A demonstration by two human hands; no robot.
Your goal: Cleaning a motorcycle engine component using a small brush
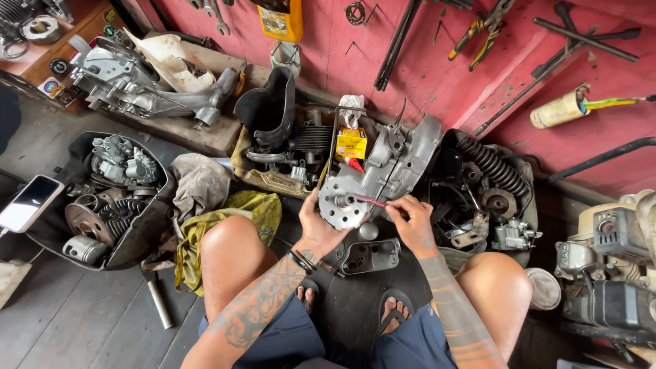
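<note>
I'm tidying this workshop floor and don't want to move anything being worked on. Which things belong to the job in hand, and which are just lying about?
In hand:
- round metal disc, steadied by the left hand
- thin red tool, held in the right hand
- grey engine casing behind the disc

Lying about:
- phone
- yellow rag
- yellow box
- pliers on the wall
- metal tube

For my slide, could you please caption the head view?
Left hand steadies a round metal disc; right hand holds a thin red tool.

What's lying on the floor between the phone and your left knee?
In the head view, a black tub of engine parts, then crumpled grey and yellow rags.
</note>
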